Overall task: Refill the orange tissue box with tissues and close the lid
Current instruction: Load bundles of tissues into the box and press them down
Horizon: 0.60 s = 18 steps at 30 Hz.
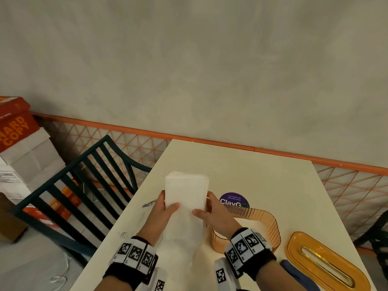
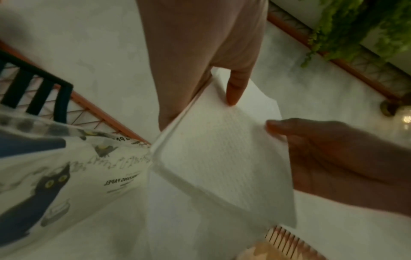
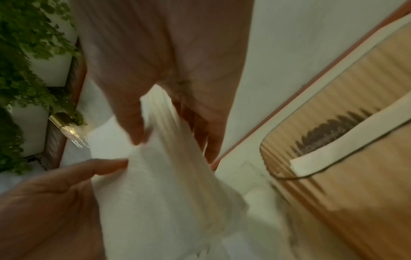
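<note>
A thick white stack of tissues (image 1: 185, 192) stands upright above the cream table (image 1: 262, 175), held between both hands. My left hand (image 1: 168, 201) grips its left edge, thumb on the front and fingers behind. My right hand (image 1: 202, 204) grips the right edge the same way. The stack's lower end sits in a clear printed wrapper (image 2: 66, 167) with a cat picture. The ribbed orange tissue box (image 1: 266, 225) stands open just right of my right wrist. Its orange lid (image 1: 323, 263), with a gold-rimmed slot, lies on the table further right.
A round purple sticker (image 1: 234, 201) is on the table behind the box. A dark slatted chair (image 1: 84, 185) stands left of the table, with stacked cartons (image 1: 19, 143) beyond it. A blue object (image 1: 294, 271) lies near the lid. An orange-railed lattice (image 1: 346, 185) borders the wall.
</note>
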{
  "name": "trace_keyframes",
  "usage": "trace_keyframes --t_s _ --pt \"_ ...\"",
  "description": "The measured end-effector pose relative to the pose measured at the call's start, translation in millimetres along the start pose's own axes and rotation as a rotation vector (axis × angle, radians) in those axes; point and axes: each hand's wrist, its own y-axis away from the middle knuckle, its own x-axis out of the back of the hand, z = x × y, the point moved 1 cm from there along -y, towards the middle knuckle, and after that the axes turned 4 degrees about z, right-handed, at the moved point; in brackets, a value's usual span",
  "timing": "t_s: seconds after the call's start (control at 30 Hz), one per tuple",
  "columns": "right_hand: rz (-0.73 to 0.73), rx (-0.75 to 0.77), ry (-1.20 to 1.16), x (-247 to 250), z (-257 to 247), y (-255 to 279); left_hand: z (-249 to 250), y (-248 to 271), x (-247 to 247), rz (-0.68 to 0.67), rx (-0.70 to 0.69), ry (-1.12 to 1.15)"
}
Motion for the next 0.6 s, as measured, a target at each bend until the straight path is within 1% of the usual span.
trace_keyframes --t_s 0.07,0.13,0.23,0.33,0.4,0.5,0.53,0.6 --pt "0.024 0.023 -0.021 -8.0 -3.3 -3.6 2.7 4.1 1.1 0.024 -0.047 -0.016" --pt "0.030 0.040 -0.050 -13.7 -8.0 -3.8 3.4 6.4 4.7 0.041 -0.048 0.008" --pt "0.022 0.021 -0.098 -17.7 -11.0 -1.7 3.7 7.5 13.9 0.070 0.004 0.101" --pt "0.057 -0.013 -0.225 -12.8 -6.8 0.1 10.8 7.1 24.8 0.068 0.073 0.252" --pt "0.105 -0.046 -0.246 -7.5 -2.0 -0.1 17.1 8.4 30.7 0.046 0.165 0.320" --pt "0.079 -0.134 -0.273 -6.0 1.6 -1.3 24.0 14.0 36.9 -0.055 0.338 0.382" --pt "0.057 -0.162 -0.313 -7.0 1.8 -1.3 24.9 14.9 38.2 -0.096 0.360 0.397" --pt "0.018 -0.200 -0.396 -9.0 0.6 -0.5 25.3 15.4 38.0 -0.142 0.345 0.432"
